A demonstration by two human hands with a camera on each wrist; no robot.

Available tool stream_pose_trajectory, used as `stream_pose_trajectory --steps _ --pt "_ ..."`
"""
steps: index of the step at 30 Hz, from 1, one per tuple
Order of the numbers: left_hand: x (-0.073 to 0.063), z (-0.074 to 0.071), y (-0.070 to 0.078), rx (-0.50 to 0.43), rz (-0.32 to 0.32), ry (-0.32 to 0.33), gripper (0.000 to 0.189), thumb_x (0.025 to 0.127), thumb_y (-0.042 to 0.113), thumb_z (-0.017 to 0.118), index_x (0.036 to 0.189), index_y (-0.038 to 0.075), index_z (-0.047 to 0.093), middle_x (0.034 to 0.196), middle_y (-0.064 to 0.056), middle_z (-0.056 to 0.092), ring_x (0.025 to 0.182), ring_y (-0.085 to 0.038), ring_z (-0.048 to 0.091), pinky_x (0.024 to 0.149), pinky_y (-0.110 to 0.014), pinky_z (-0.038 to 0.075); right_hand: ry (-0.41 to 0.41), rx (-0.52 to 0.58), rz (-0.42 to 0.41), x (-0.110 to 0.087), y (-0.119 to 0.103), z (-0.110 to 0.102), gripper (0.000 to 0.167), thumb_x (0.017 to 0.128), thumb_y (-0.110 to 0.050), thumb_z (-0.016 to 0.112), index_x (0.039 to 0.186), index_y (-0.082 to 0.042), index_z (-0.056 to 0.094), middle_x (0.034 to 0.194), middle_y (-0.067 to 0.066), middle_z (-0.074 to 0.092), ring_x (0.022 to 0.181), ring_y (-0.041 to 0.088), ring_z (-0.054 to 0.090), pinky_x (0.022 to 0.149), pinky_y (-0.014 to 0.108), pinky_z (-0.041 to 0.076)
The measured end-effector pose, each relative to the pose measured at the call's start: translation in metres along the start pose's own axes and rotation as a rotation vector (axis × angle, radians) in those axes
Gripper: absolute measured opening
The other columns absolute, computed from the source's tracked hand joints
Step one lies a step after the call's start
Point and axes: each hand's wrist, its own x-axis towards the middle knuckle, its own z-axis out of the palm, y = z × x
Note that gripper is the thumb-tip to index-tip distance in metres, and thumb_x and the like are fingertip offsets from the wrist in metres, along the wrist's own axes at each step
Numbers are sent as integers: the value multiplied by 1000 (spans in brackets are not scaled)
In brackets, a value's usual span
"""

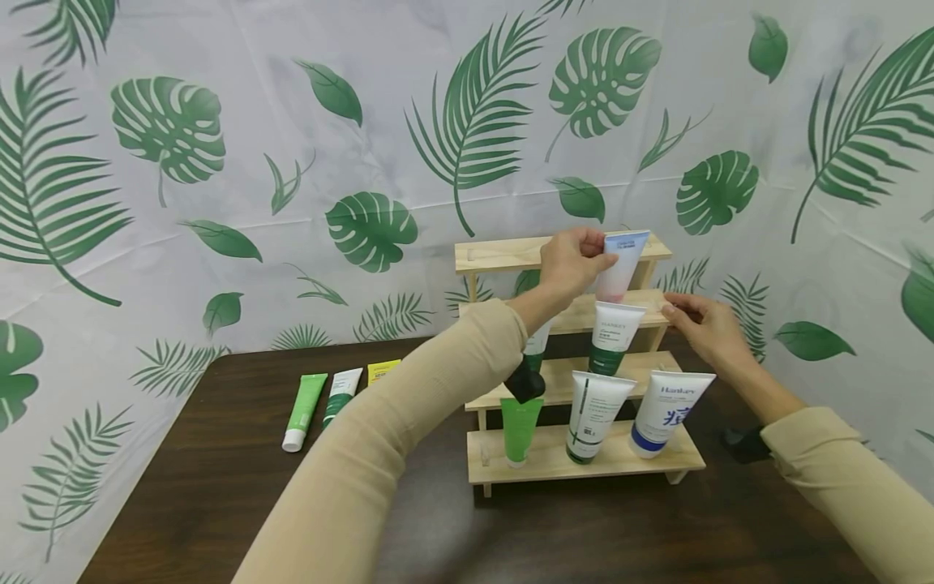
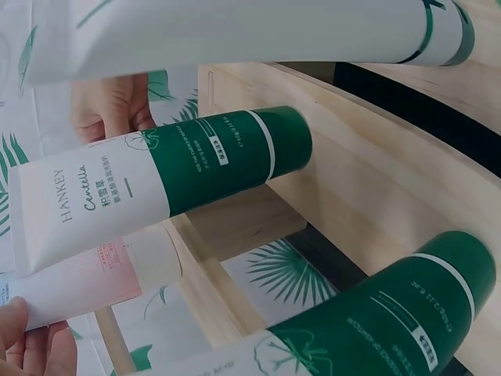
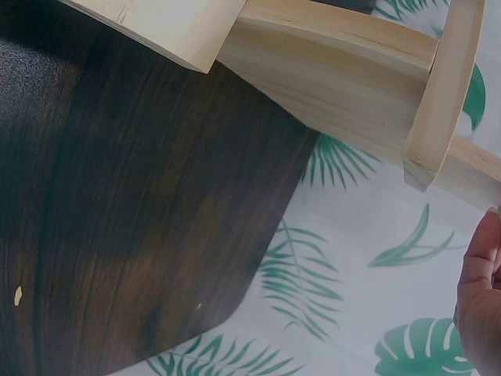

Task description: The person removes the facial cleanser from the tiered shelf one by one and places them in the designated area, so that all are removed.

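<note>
My left hand (image 1: 572, 264) pinches a squeeze tube (image 1: 620, 264), pale blue at the top and pink lower down, held over the second shelf from the top of a wooden tiered display rack (image 1: 503, 258). In the left wrist view, its white cap points toward the shelf edge. My right hand (image 1: 708, 328) pinches the right end of that same shelf. Just below the held tube stands a white and green tube (image 1: 616, 328); another (image 1: 538, 345) is partly hidden by my left arm.
On the bottom shelf stand a green tube (image 1: 521, 430), a white tube with green lines (image 1: 597, 414) and a white and blue tube (image 1: 666, 412). Several tubes, including a green one (image 1: 305, 410), lie on the dark table (image 1: 219, 454) at left. A leaf-print cloth (image 1: 277, 122) hangs behind.
</note>
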Motion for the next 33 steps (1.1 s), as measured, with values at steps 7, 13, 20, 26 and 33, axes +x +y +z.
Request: stream_pose_trajectory --steps 7,13,20,26,33 --pt "-2 -13 0 11 19 2 19 85 14 71 101 7 67 97 -2 70 86 -8 62 66 -13 47 1 -10 -11 -1 0 -2 54 99 -33 45 132 10 45 117 31 56 75 -11 48 63 4 45" --pt "-5 -31 -2 -73 33 23 20 84 10 70 102 2 66 99 -9 69 89 -15 64 64 -14 47 2 -8 -14 -2 0 -3 54 99 -32 45 132 10 44 117 32 55 75 -14 47 63 3 44" --pt "-8 -58 -7 -137 -30 16 21 87 12 67 106 3 63 101 -7 66 89 -13 60 69 -17 51 9 9 -17 -2 0 -1 53 100 -30 44 132 12 44 118 33 54 73 -19 44 63 1 43" --pt "-10 -82 -16 -199 -70 34 24 88 13 67 109 3 61 105 -8 65 93 -14 60 76 -20 53 17 20 -32 -3 1 0 51 100 -27 45 132 13 44 118 34 54 73 -20 44 64 2 44" --pt "-17 -111 -28 -269 -93 69 26 89 11 65 111 0 60 109 -12 63 96 -17 60 82 -28 54 20 11 -21 -4 1 2 52 100 -29 45 132 12 44 118 33 54 73 -20 43 64 3 45"
